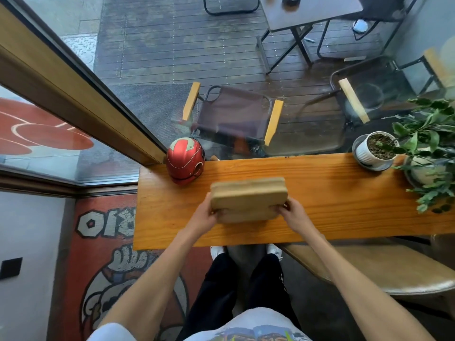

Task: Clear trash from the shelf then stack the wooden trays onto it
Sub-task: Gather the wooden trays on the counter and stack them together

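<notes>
Wooden trays (248,196) stacked, gripped by both hands, white pot (375,150) holding soil

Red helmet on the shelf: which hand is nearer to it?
Left. The left hand grips the wooden trays just right of the red helmet; the right hand holds their far side.

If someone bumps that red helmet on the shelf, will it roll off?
The red helmet looks round, so it might rock or roll. It sits near the shelf corner, so a fall seems possible. Its flat bottom probably steadies it.
</notes>
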A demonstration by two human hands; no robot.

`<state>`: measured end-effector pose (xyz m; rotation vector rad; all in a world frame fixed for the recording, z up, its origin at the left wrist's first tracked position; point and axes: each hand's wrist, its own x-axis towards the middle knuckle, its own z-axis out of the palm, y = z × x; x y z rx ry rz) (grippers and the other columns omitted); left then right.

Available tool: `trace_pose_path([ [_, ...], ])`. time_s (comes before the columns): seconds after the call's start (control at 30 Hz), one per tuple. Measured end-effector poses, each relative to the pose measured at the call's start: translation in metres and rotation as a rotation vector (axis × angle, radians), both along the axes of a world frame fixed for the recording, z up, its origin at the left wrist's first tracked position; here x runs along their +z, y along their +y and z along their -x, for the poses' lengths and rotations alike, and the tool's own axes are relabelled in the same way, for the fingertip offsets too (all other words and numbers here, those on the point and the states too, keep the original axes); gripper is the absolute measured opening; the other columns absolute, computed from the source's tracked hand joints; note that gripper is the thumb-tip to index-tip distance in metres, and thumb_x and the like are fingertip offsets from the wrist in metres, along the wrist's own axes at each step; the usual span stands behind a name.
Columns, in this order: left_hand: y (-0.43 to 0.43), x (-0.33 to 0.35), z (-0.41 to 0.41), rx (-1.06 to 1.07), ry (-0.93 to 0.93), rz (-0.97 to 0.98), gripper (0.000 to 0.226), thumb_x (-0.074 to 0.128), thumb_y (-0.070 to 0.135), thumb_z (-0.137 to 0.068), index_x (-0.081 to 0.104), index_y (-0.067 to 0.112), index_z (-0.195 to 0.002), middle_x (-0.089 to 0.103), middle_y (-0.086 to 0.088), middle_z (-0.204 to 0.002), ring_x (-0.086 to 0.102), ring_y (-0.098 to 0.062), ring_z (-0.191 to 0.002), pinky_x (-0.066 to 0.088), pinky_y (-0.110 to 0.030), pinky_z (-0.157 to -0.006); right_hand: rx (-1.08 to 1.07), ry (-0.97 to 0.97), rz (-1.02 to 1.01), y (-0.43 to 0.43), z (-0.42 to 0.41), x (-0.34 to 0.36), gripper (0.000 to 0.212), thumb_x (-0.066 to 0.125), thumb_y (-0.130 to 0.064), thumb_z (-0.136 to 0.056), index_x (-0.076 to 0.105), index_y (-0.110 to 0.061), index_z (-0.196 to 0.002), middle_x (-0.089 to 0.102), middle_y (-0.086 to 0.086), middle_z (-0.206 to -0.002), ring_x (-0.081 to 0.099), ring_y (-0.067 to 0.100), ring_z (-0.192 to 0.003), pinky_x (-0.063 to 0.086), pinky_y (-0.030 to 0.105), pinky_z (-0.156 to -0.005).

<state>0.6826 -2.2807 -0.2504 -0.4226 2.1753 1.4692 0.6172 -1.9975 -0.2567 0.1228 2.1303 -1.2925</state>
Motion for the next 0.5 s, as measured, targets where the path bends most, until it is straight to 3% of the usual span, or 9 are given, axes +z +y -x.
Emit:
trace_pose_path([
  [0.1, -0.004, 0.009, 0.027, 0.025, -0.206, -0.014, 0.07, 0.069, 0.042, -0.088, 0.034, 0.017, -0.143, 0.056, 0.0, -0.134, 0.056, -0.019, -0.121, 0.051, -0.038, -0.098, -0.01, -0.074, -0.016, -0.003, 0.021, 0.01, 0.044, 0.064, -0.026, -0.092, 0.056, -0.016, -0.134, 0.065, -0.002, -0.122, 0.062, 0.018, -0.111, 0.052, 0.034, -0.092],
  [0.2, 0.012, 0.006, 0.031, 0.136, -0.341, -0.083, 0.063, 0.064, 0.041, -0.092, 0.038, 0.012, -0.141, 0.058, -0.001, -0.132, 0.061, -0.02, -0.112, 0.055, -0.034, -0.086, -0.111, -0.177, -0.049, -0.006, 0.02, 0.009, 0.041, 0.063, -0.027, -0.094, 0.06, -0.006, -0.128, 0.067, 0.01, -0.122, 0.065, 0.022, -0.103, 0.054, 0.039, -0.091],
  [0.37, 0.036, -0.021, 0.019, 0.16, -0.415, 0.098, 0.055, 0.059, 0.041, -0.094, 0.046, 0.008, -0.136, 0.041, -0.01, -0.137, 0.048, -0.03, -0.124, 0.044, -0.045, -0.108, -0.254, -0.316, -0.114, -0.003, 0.004, -0.016, 0.039, 0.071, -0.025, -0.087, 0.066, -0.001, -0.118, 0.071, 0.012, -0.112, 0.067, 0.026, -0.098, 0.055, 0.044, -0.092],
  [0.5, 0.044, -0.037, 0.011, 0.222, -0.404, 0.152, 0.051, 0.063, 0.039, -0.092, 0.052, 0.008, -0.131, 0.042, -0.011, -0.13, 0.049, -0.031, -0.12, 0.044, -0.046, -0.107, -0.322, -0.33, -0.17, -0.004, -0.008, -0.031, 0.039, 0.072, -0.027, -0.086, 0.068, -0.004, -0.117, 0.071, 0.01, -0.107, 0.066, 0.025, -0.099, 0.055, 0.042, -0.089],
])
